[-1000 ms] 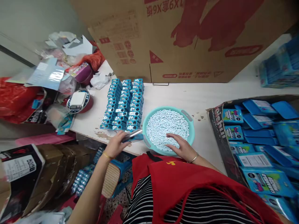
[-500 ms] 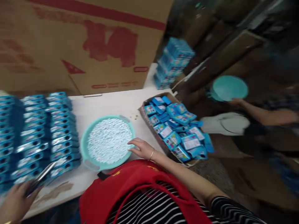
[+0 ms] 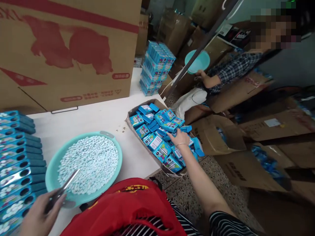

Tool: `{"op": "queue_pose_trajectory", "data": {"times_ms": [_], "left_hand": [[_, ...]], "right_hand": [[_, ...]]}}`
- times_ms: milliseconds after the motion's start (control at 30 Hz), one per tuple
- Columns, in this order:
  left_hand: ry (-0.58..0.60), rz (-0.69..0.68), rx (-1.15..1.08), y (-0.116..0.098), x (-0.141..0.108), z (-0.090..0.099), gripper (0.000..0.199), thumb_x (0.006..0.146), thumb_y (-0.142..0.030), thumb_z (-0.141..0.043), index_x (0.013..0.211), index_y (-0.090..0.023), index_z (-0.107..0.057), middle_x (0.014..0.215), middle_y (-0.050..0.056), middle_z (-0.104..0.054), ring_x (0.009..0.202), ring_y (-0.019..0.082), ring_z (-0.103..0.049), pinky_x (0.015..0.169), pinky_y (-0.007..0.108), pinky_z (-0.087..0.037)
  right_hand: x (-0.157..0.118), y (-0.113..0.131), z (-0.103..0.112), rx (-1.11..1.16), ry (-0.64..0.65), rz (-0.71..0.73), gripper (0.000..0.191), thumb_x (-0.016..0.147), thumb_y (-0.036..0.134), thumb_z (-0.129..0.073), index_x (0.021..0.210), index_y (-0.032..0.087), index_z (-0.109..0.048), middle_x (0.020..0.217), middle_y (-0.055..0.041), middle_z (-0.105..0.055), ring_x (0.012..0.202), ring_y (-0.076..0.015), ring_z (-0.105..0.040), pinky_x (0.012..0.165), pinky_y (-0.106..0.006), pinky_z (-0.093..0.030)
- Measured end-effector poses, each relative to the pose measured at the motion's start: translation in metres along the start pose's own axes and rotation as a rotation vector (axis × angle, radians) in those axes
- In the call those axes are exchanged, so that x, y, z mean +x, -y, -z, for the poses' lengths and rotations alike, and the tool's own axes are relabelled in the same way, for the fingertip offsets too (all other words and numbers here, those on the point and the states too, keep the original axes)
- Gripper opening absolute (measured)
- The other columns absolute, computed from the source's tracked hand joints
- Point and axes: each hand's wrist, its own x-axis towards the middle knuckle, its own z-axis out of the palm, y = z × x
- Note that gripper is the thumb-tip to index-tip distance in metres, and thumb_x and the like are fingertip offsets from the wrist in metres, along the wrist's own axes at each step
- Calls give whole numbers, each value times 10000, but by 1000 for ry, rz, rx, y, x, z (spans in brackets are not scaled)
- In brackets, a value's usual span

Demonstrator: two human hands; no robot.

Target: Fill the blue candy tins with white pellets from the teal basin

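Tabletop (image 3: 136,160) gap between basin (image 3: 51,172) and carton (image 3: 134,111)

Right of the basin (image 3: 51,165): blue packs (image 3: 162,152) read "CARAMELO MACIZO". Big carton (image 3: 98,73) behind it: triangle sign (image 3: 118,92).

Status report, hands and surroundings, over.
Left hand: gripping metal-bladed tool, blade over teal tub. Right hand: at heaped blue boxes. No obstruction visible.
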Motion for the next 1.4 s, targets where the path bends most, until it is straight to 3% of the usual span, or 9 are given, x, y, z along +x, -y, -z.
{"op": "queue_pose_trajectory", "data": {"times_ms": [267,633,833,900,1033,1133,1200,1267,1400], "left_hand": [[125,-74,-60,-35,39,-60,462,801,-632,-459,929,-211,-597,889,55,-677,809,210,-657,730,310,-541],[721,120,449,-28,24,3,152,846,-188,-443,920,-173,-574,980,86,-590,868,211,-610,771,326,-458],[533,232,260,-45,33,-74,117,856,-170,-447,932,-173,-535,1001,97,-568,863,201,-604,777,327,-465],[472,224,211,-50,45,-105,126,867,-187,-443,969,-180,-518,1025,95,-562,937,205,-584,840,335,-460],[346,194,113,-54,68,-144,186,857,-148,-423,1029,-162,-495,1071,117,-550,1035,214,-540,920,354,-438],[302,160,37,-51,75,-146,203,844,-178,-463,1041,-141,-497,1026,117,-564,968,211,-555,870,345,-461],[299,120,-13,-48,74,-134,202,841,-210,-492,1033,-149,-505,961,88,-578,887,195,-564,823,331,-474],[305,76,-55,-45,72,-113,204,851,-248,-503,1037,-165,-511,915,60,-583,825,178,-561,793,318,-475],[312,-58,-130,-54,71,-58,271,897,-313,-474,1126,-171,-504,960,65,-585,813,162,-545,799,312,-456]], "right_hand": [[24,35,-5,264,-158,-204,766,778,648,-540,1244,45,-467,1122,-287,-571,1058,-407,-542,834,-470,-406],[41,52,-26,835,-355,-243,353,701,256,-692,882,229,-391,1008,-139,-555,958,-270,-545,881,-428,-398],[15,61,7,1124,-493,4,223,784,231,-613,924,235,-440,1037,-90,-524,949,-232,-574,868,-426,-453],[-11,68,23,1338,-354,199,341,787,271,-653,1072,251,-467,1080,-67,-546,976,-219,-589,917,-428,-448],[-75,88,42,1555,469,284,612,725,323,-738,1253,277,-432,906,1,-646,823,-183,-652,824,-392,-518],[-123,102,42,1468,1140,346,602,682,357,-768,1209,247,-500,948,-22,-690,851,-191,-674,786,-364,-546],[-145,110,36,1370,1371,372,540,652,380,-787,1116,216,-566,965,-42,-705,874,-204,-679,798,-368,-550],[-154,117,28,1350,1356,377,500,654,411,-779,1064,202,-583,992,-55,-705,895,-211,-676,817,-375,-547],[-141,136,7,1343,847,510,453,733,400,-713,1102,206,-536,1056,-68,-670,960,-222,-645,857,-384,-525]]}}
